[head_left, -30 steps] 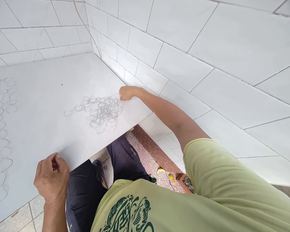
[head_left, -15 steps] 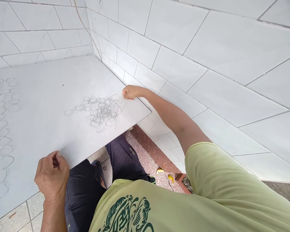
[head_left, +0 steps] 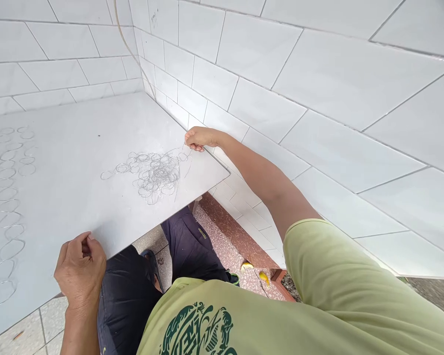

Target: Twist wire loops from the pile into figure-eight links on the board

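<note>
A tangled heap of thin wire loops (head_left: pixel 159 172) lies on the white tabletop (head_left: pixel 77 167), with a few linked rings trailing off to its left. My right hand (head_left: pixel 196 139) is at the table's far right edge, its fingers pinched on a thin wire that runs down toward the heap. My left hand (head_left: pixel 80 266) rests closed at the near edge of the table; whatever its curled fingers hold, if anything, is hidden. Chains of linked wire rings (head_left: pixel 9 202) are laid out in rows on the left part of the tabletop.
White tiled walls (head_left: pixel 259 93) border the table on the right and at the back. A thin cable (head_left: pixel 128 44) hangs down into the corner. Below the table are my legs (head_left: pixel 192 241), a speckled floor and yellow scraps (head_left: pixel 263 277).
My right hand has shifted slightly left, and the wires between it and the heap lie differently. The left hand stays in place. The view has tilted a little.
</note>
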Tool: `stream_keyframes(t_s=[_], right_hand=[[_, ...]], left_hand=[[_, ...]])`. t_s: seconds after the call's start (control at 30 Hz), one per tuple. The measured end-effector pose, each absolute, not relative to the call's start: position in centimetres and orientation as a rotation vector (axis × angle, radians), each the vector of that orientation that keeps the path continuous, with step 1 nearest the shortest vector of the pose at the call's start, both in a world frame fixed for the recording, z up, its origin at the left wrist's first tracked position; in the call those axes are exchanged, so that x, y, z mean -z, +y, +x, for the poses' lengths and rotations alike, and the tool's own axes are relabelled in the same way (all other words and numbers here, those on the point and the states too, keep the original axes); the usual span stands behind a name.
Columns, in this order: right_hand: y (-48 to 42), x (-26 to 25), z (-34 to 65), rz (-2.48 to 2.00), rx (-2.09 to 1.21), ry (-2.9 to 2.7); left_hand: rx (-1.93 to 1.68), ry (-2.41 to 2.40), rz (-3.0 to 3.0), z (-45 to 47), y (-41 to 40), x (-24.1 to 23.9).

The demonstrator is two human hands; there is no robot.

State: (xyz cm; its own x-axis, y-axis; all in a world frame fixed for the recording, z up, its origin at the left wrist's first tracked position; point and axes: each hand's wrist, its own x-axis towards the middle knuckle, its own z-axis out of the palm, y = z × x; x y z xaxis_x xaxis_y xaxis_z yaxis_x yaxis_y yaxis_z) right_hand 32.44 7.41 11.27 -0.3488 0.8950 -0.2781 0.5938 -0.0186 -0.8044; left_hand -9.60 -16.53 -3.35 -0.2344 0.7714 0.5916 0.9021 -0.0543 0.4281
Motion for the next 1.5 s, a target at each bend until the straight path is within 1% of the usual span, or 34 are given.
stream_keyframes(t_s=[0.23,0.43,0.77,0.97,1.13,1.3,1.5], right_hand=[[8.5,-10.6,32.1,-1.526,-1.198,-1.875],[8.8,-10.2,33.1,-1.371,-1.278,-1.706],[8.6,-11.2,32.5,-1.204,-1.335,-1.501],[8.6,-12.6,31.8,-1.125,-1.404,-1.278],[7.3,-13.3,30.3,-1.037,-1.484,-1.237],[5.0,-14.1,28.3,-0.882,-1.570,-1.389],[2.4,-15.3,25.6,-0.854,-1.655,-1.539]], left_hand=[[1.158,-2.084,-1.895,-9.6,-17.0,2.9],[1.177,-2.119,-1.853,-9.5,-16.6,2.7],[1.337,-2.231,-1.976,-5.8,-14.1,-2.2],[1.440,-2.462,-2.005,-3.5,-12.8,-2.5],[1.682,-2.503,-2.061,-1.6,-12.4,-2.8],[1.913,-2.525,-2.103,-0.4,-11.2,-5.2],[2.179,-2.247,-2.294,0.4,-9.6,-8.5]])
